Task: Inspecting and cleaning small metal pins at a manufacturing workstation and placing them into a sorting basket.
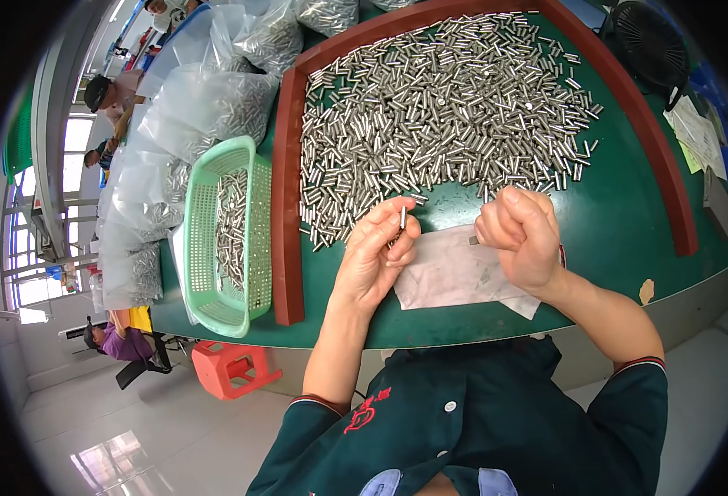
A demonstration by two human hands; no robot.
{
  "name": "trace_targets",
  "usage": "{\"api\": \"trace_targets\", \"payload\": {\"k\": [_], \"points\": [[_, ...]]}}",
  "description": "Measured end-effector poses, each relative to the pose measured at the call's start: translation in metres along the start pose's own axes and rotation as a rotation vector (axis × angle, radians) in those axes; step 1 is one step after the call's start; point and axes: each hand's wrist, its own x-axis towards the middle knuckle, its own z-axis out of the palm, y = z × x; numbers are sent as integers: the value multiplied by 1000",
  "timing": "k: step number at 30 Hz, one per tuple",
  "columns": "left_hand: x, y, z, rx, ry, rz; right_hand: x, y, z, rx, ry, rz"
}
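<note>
Holding one short, shiny metal pin [403,217] upright for a look.

We are pinching it between our left hand [376,252] fingertips, near the big heap of silvery steel pins [442,112], above the white paper sheet [451,273]; our right hand [523,236] is curling closed around a small dark piece, seemingly a tool.

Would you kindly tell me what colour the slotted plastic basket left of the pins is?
Light mint green basket, clearest in the head view.
</note>
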Motion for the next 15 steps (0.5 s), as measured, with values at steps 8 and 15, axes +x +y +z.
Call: {"api": "trace_targets", "payload": {"k": [8,15], "points": [[0,0,1,82,35,27,0,-1,0,0,10,14],[3,-5,1,459,119,282,1,-1,-1,-4,-9,14]]}}
